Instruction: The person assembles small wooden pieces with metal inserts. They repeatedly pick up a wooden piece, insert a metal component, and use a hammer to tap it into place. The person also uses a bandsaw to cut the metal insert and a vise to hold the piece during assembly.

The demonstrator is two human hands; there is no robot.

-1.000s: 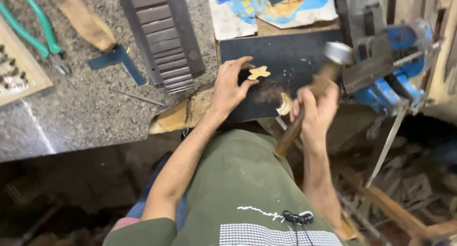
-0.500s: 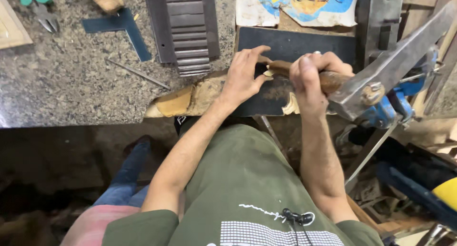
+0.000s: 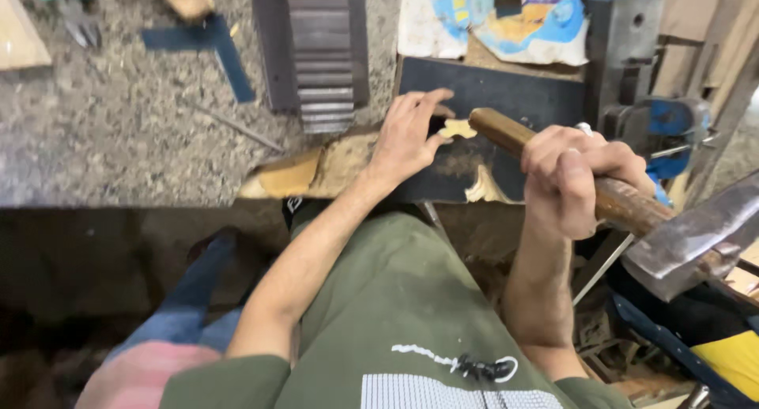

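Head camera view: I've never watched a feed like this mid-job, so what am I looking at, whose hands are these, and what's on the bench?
There is no machine here. The one picture comes from a camera worn on a person's head, looking down over their green shirt at their own two hands. The left hand presses a small pale cut-out piece onto a dark mat on the speckled stone bench. The right hand grips a hammer's wooden handle, with the handle's end at the piece and the metal head toward the person. Nearby lie a ridged dark strip, a blue square tool, a painted sheet and a blue vise.
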